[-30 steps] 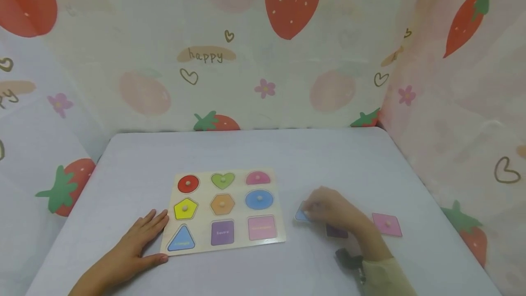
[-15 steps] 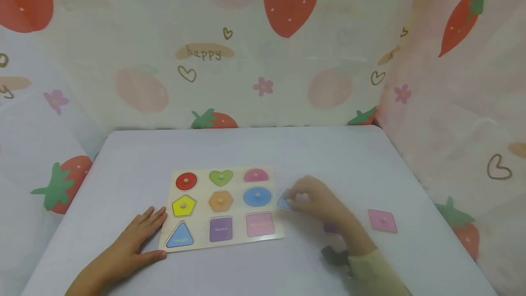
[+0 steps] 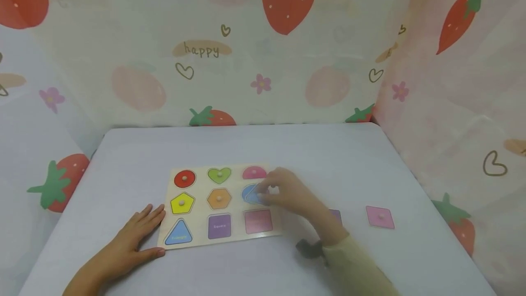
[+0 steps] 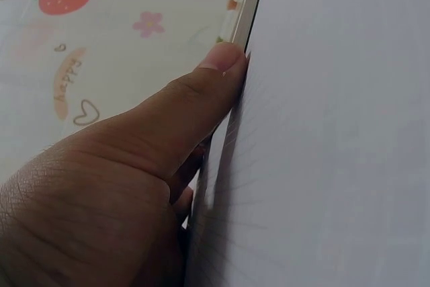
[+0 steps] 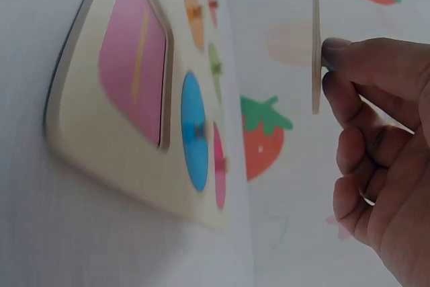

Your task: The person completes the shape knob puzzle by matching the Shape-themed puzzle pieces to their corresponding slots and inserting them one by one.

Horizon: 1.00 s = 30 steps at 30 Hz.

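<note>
A wooden knob puzzle board (image 3: 200, 191) lies on the table. Its front row shows a blue triangle recess (image 3: 178, 233), a purple square recess (image 3: 219, 226) and a pink rectangle recess (image 3: 258, 221). Above the board's right side, my right hand (image 3: 287, 194) pinches a blue triangle piece (image 3: 253, 195) by its knob. The right wrist view shows that piece edge-on (image 5: 316, 58), raised off the board, between thumb and index finger. My left hand (image 3: 125, 252) rests flat on the table with its fingers straight, fingertips and thumb touching the board's left edge.
Right of the board lie a pink four-sided piece (image 3: 380, 217) with a knob and a purple piece (image 3: 335, 216), partly hidden by my right forearm. Knobbed pieces such as the red circle (image 3: 185, 178) sit in the board's two back rows.
My right hand has carried the blue triangle piece leftward, from the table beside the board to above the blue oval. My left hand stays at the board's edge.
</note>
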### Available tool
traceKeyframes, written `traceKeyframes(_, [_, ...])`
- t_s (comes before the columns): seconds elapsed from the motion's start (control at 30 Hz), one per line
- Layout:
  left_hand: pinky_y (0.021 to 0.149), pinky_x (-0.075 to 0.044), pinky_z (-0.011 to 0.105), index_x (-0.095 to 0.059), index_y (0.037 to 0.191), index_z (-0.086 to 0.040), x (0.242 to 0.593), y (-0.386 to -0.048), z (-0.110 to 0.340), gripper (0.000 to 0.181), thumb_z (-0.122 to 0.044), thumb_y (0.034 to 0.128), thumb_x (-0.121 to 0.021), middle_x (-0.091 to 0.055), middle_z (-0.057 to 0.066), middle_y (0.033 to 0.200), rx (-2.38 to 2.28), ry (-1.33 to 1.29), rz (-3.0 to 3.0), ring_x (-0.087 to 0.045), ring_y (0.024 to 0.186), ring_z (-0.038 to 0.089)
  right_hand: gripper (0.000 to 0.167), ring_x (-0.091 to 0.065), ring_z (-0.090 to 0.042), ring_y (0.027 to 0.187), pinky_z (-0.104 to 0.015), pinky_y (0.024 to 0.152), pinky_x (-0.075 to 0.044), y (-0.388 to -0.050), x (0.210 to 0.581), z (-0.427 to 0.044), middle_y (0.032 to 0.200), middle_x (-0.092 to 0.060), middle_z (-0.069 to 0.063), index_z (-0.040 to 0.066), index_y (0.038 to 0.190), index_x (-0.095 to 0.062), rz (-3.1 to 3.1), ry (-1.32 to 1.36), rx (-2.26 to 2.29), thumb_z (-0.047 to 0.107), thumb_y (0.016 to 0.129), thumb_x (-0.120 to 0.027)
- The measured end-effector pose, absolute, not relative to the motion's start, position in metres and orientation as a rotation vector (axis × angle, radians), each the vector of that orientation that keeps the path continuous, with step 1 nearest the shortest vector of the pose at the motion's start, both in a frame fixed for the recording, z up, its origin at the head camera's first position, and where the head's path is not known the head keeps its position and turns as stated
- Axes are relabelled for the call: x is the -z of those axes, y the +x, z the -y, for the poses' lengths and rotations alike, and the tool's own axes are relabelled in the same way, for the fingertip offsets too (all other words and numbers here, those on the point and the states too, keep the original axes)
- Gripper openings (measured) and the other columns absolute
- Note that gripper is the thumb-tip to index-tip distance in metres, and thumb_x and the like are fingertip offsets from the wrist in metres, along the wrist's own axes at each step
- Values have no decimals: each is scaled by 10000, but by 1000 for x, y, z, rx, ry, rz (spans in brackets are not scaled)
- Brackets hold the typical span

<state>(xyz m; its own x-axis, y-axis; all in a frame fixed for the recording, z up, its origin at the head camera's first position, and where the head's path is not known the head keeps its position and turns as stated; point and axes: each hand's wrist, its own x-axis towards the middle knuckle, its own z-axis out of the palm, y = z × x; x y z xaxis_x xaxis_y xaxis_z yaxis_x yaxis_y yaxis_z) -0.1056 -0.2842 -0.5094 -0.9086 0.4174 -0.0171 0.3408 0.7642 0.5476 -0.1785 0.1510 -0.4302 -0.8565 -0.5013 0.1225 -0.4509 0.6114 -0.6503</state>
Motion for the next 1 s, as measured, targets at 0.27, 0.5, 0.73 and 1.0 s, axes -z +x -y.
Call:
traceKeyframes(0.27, [1130,180,82,-365,1605,-193,513,-106,281,979,-661,822,-722,-304,30,1683,-824,576,-2796,-114,1577,357,148,-564,-136,1058,-400,1034,-454,-177,437,-115,994,-677,202,325,1012,-797,-2648,-771,1132,228,902,-775])
traceKeyframes(0.5, [1140,191,112,-360,1607,-209,514,-106,282,988,-682,815,-712,-295,27,1687,-832,536,-2797,-90,1582,344,161,-595,-121,983,-273,912,-507,-177,427,-76,918,-674,191,289,1033,-801,-2629,-1002,1070,196,908,-761])
traceKeyframes(0.73, [1117,188,72,-388,1594,-192,514,-108,285,975,-657,811,-737,-330,49,1671,-818,566,-2832,-123,1576,351,183,-579,-19,943,-151,871,-435,-171,416,-27,879,-636,268,319,1095,-803,-2662,-1168,830,265,926,-757])
traceKeyframes(1.0, [1124,124,38,-376,1599,-245,516,-107,283,888,-552,860,-759,-373,26,1651,-858,755,-2925,27,1544,-57,175,-489,66,928,-113,866,-356,-166,405,16,899,-639,301,370,1113,-791,-2725,-1326,504,363,944,-742])
